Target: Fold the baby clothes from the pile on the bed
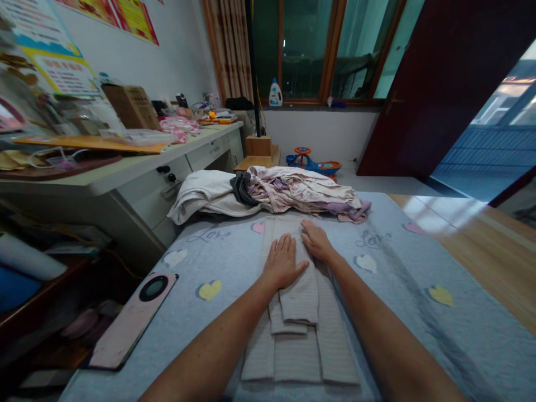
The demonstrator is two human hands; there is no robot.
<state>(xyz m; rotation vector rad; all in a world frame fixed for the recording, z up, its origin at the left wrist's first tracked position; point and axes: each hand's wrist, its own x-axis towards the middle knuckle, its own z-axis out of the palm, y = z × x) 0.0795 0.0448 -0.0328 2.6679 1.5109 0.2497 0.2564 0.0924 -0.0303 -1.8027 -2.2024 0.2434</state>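
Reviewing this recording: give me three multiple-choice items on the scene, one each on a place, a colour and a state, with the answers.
1. Where is the detergent bottle?
A) on the desk
B) on the windowsill
C) on the bed

2. What colours is the ride-on toy?
A) blue and orange
B) green and white
C) black and pink

3. What state is the cloth under the left hand and right hand in?
A) rolled up
B) bunched in a ball
C) folded flat

1 B: the bottle stands on the windowsill against the glass.
2 A: the toy's body is blue with orange parts.
3 C: its layers lie flat beneath both palms.
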